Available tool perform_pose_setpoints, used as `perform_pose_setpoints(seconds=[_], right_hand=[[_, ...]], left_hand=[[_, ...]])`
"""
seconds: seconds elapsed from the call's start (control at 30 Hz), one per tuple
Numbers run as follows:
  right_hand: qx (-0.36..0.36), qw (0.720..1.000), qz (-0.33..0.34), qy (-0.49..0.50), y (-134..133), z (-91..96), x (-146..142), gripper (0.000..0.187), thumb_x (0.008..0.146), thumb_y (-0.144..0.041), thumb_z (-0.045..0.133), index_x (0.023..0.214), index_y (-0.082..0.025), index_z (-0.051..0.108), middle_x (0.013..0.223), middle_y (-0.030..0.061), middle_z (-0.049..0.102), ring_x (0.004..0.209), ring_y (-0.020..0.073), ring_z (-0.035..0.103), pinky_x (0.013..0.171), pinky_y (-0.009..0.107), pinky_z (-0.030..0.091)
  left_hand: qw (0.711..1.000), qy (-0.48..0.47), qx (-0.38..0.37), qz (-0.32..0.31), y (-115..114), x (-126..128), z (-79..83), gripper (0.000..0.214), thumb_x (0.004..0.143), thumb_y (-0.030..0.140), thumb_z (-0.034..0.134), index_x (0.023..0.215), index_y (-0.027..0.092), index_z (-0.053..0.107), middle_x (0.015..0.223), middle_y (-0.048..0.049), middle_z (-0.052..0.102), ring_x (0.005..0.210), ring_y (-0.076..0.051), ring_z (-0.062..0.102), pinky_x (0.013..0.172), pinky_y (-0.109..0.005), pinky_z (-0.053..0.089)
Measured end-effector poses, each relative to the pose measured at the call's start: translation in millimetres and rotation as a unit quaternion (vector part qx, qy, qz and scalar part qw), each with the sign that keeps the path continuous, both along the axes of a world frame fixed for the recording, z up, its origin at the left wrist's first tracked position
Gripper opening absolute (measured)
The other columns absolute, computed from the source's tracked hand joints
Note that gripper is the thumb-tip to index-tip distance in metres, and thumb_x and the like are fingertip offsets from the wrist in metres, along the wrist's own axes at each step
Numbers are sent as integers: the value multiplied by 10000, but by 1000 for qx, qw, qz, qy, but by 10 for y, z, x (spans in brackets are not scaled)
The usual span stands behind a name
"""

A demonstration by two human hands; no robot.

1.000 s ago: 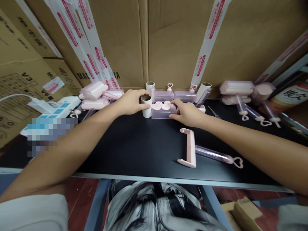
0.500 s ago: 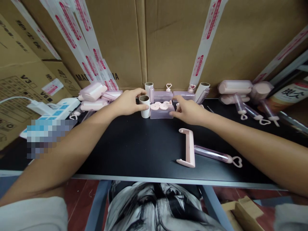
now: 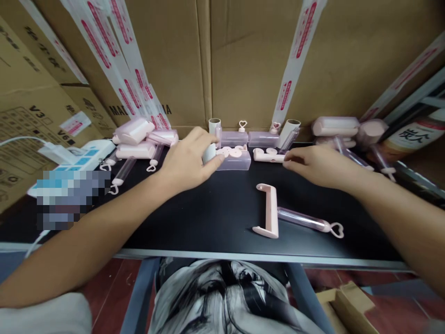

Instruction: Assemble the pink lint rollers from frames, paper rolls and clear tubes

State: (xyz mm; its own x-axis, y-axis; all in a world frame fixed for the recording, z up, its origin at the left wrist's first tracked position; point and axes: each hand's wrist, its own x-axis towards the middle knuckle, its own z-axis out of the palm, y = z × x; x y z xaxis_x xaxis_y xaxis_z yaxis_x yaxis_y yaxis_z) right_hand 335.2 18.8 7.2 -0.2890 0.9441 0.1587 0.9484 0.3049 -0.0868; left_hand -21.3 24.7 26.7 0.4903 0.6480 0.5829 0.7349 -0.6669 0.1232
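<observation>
My left hand (image 3: 189, 160) is wrapped round a white paper roll (image 3: 209, 154) that is mostly hidden behind its fingers. Just right of that roll lies a clear lilac cover (image 3: 233, 163) with round pink end pieces (image 3: 231, 151) along its top. My right hand (image 3: 318, 166) has its thumb and fingertips closed at the right end of a pink bar-shaped piece (image 3: 269, 157) with round ends. Nearer me rests a pink U-shaped roller frame (image 3: 272, 211), joined to a clear tube handle (image 3: 302, 219) with a heart-shaped loop.
Behind stand two more white rolls (image 3: 213, 126) (image 3: 289, 131) and lilac covers (image 3: 263, 138). Pink rollers are piled left (image 3: 134, 132) and right (image 3: 335, 126). A power strip (image 3: 92, 155) lies left. Large cardboard boxes (image 3: 243, 60) wall off the back of the black table (image 3: 208, 218).
My right hand has moved right, from the lilac cover to the pink bar's end, uncovering the bar. My left hand has closed further round the white roll and hides more of it.
</observation>
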Motion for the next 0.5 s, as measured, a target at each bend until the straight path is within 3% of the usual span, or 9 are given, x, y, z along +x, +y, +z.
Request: perform_pose_setpoints(seconds=[0.1, 0.2, 0.4, 0.5], right_hand=[[7, 1000, 5, -18, 211, -220, -22, 291, 982, -359, 554, 1093, -186, 760, 1013, 99, 814, 901, 299, 748, 751, 369, 482], [6, 1000, 13, -16, 354, -361, -39, 250, 973, -308, 571, 1066, -180, 764, 1027, 107, 813, 920, 289, 750, 768, 356, 489], [24, 999, 28, 4, 424, -417, 20, 230, 963, -313, 567, 997, -183, 754, 949, 92, 804, 858, 271, 734, 753, 349, 479], [45, 999, -4, 14, 450, -401, 115, 257, 964, -381, 558, 898, -200, 728, 871, 91, 788, 793, 269, 719, 696, 351, 456]], left_hand=[[999, -2, -8, -43, -106, 28, -79, 294, 972, 373, 615, 1160, 157, 686, 1135, -90, 707, 823, -183, 650, 792, -336, 506], [997, -5, -33, -68, -123, 0, -142, 241, 975, 346, 614, 1100, 159, 702, 1085, -71, 708, 723, -142, 597, 787, -327, 495], [994, -15, -72, -81, -78, -30, -202, 224, 968, 335, 624, 1049, 155, 728, 984, -55, 695, 692, -131, 580, 741, -310, 464], [993, -18, -78, -83, -75, -23, -213, 223, 968, 330, 624, 1047, 152, 731, 963, -51, 697, 682, -125, 581, 711, -293, 451]])
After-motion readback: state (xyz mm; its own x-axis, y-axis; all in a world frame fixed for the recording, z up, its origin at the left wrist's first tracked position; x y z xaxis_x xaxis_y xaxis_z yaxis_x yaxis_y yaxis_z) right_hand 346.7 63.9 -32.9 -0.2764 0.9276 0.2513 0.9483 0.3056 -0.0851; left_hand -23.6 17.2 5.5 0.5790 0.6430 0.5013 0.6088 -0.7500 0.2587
